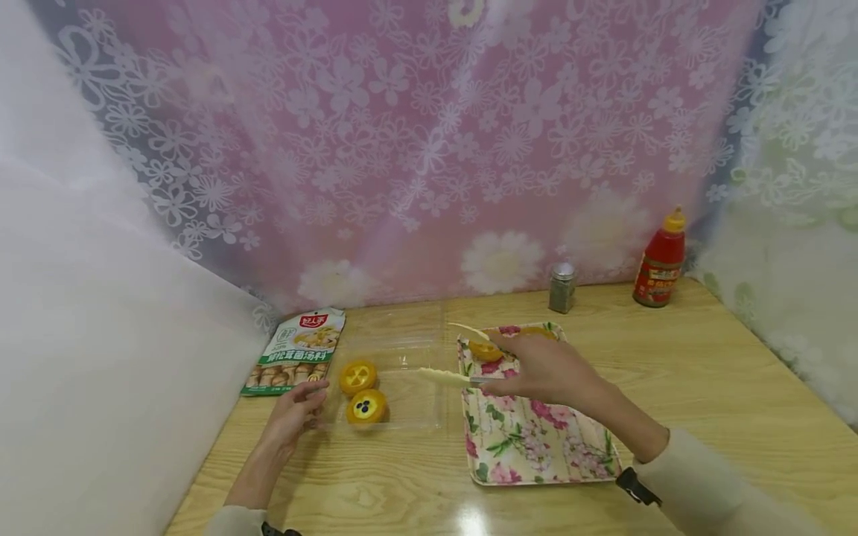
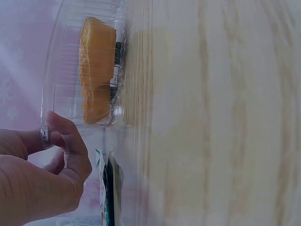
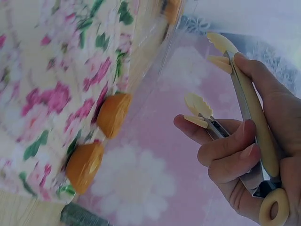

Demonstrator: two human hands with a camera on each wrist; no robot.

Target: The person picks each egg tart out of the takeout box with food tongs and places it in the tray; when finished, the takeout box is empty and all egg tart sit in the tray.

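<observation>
Head view: right grip, above floral tray, holds spread tongs; two tarts sit in clear container to that grip's left. Left wrist: left grip pinches container rim. Right wrist: right grip curls round tongs, tips apart.

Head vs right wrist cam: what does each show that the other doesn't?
Head only: red bottle, mushroom bag, left hand.

Right wrist only: the ring at the tongs' end.

Both: right hand gripping the tongs, floral tray, tarts, clear box, shaker, table, curtain.
</observation>
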